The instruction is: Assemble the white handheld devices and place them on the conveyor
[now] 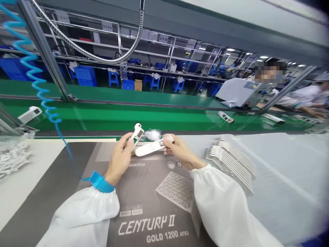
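Note:
My left hand [119, 157] is closed around a white handheld device housing [138, 132] with a small dark display window; some green, like a circuit board, shows along it. In my right hand [180, 149], thumb and fingers pinch the end of a long white plastic cover [149, 148], rounded at its far tip. The two pieces are held close together, tilted, above a dark printed cardboard sheet [144, 192]. Just beyond them lies a crumpled clear plastic bag [153, 134]. A row of nested white plastic shells [231, 164] rests right of my right forearm.
A blue coiled cord [38, 73] runs down to the blue band [101, 182] on my left wrist. Small white parts [14, 157] are heaped at left. Beyond the table, a green conveyor [123, 116] carries a white device [30, 114] and a shell [226, 117]. People sit at far right.

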Demonstrator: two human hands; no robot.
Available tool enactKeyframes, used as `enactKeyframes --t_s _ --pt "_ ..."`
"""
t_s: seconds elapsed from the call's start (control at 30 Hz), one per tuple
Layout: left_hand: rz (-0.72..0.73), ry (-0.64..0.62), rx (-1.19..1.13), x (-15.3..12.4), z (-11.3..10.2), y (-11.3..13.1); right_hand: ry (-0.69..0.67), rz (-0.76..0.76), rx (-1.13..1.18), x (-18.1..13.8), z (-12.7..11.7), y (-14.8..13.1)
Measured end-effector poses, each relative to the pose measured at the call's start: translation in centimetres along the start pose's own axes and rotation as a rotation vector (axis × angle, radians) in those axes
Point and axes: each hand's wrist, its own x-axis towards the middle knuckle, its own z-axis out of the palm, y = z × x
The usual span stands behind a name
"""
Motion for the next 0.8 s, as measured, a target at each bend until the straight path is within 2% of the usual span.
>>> enactKeyframes --t_s 0.1,0.17,0.3,0.47,0.6,0.7,0.8 --pt "0.186 -0.087 0.183 -0.1 -0.1 -0.6 -0.189 0.021 0.270 0.6 3.1 1.1" --pt "0.257 -0.134 0.254 -0.3 0.0 -0.8 -0.256 -0.010 0.339 0.4 4.1 1.6" --pt "0.230 -0.132 0.247 -0.6 0.5 -0.6 -0.229 -0.024 0.330 0.1 4.2 2.1" --pt "0.198 -0.206 0.170 -0.6 0.6 -0.8 -0.207 -0.112 0.254 0.1 3.0 2.1" --pt "0.189 -0.178 0.169 -0.8 1.0 -0.9 -0.161 -0.152 0.224 -0.1 3.2 1.8" --pt "0.243 -0.167 0.187 -1.5 1.8 -0.5 -0.137 -0.157 0.333 -0.4 4.1 1.3" --pt "0.358 -0.173 0.264 -2.3 2.9 -0.1 -0.136 -0.031 0.563 -0.4 4.9 0.8"
